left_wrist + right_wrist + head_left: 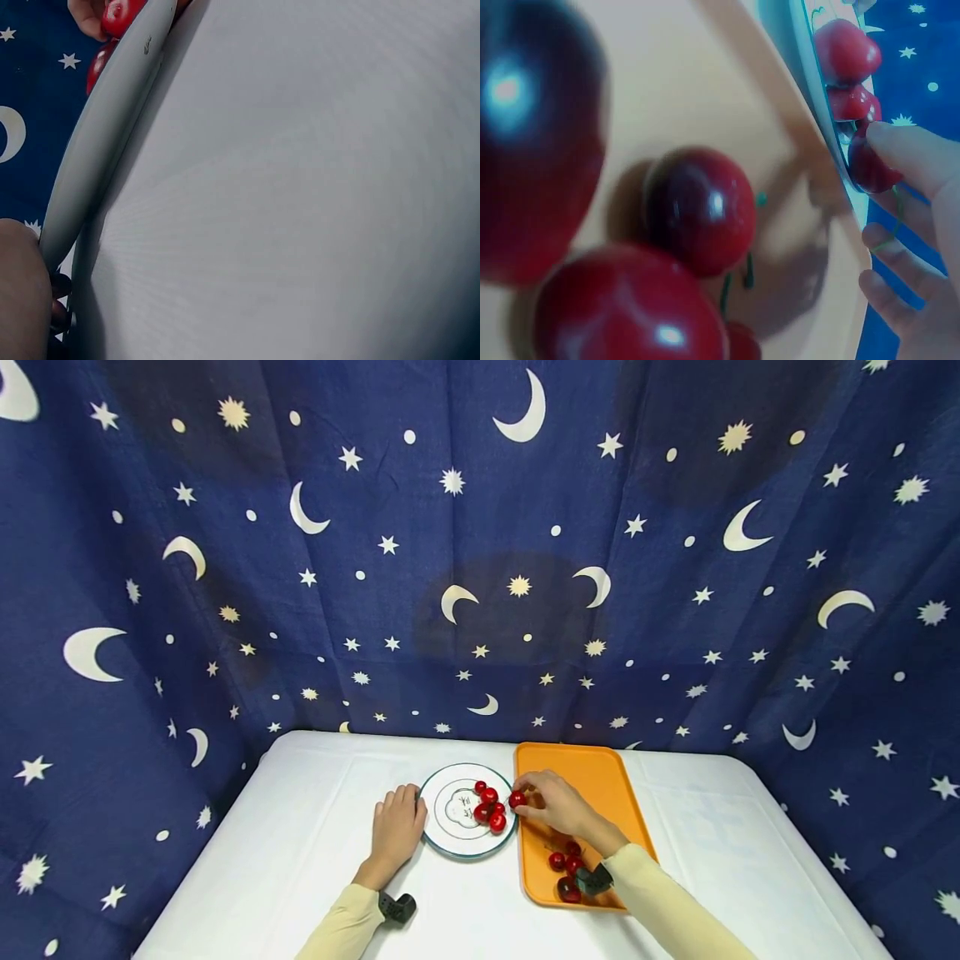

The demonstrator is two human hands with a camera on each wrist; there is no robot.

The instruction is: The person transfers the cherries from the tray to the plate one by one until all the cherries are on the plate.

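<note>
A white plate [453, 841] with a green rim holds several red cherries [487, 806]. My left hand [397, 827] rests on the table with its fingers against the plate's left rim [90, 172]. My right hand [551, 802] pinches one cherry [517, 798] at the plate's right edge, seen close in the right wrist view as a dark red cherry [870, 166] under my fingertips [911, 154]. An orange tray [607, 777] to the right carries more cherries [566, 864], which fill the near part of the right wrist view [697, 210].
A white tablecloth [300, 860] covers the table. A dark blue curtain [480, 568] with moons and stars hangs behind and on both sides. Black wrist cameras [397, 906] sit on both forearms.
</note>
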